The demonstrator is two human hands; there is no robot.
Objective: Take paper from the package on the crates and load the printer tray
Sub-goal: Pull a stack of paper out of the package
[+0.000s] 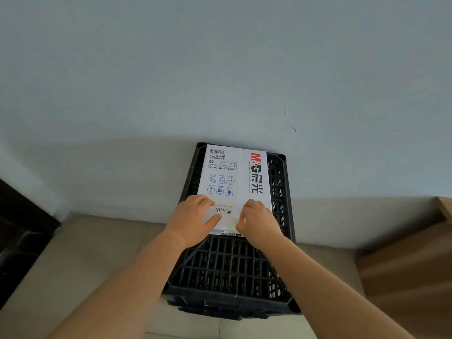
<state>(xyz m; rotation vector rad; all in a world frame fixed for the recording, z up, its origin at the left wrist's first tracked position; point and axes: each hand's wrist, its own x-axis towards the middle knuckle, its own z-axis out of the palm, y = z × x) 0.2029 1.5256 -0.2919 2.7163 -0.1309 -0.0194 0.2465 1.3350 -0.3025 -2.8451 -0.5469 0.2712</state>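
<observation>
- A white paper package (233, 182) lies flat on top of a black plastic crate (230, 267), pushed toward the crate's far end, close against the pale wall (220, 69).
- The print on the wrapper reads upside down from where the person stands: a big red and black "M&G" logo with two large Chinese characters runs along the right side.
- At the far left corner there is a barcode, and under it the code "APYVO 959".
- Below that sit a recycling mark, a few lines of small text too fine to read, and two rows of little blue square icons.
- Near the front edge, between the two hands, the word "ASIA" shows beside a small dark emblem.
- The left hand (193, 220) lies on the near left corner of the package, fingers curled over the top and thumb stretched toward the middle; it rests on the wrapper rather than closing around it.
- The right hand (259, 222) is at the near right corner, fingers bent down onto the wrapper's end flap; whether it actually pinches the flap I cannot tell.
- The crate's near half is bare lattice, and it stands on a light tiled floor (97, 253).
- A brown cardboard box (411, 260) stands off to the right, apart from the crate.
- The printer tray is not in view.
</observation>
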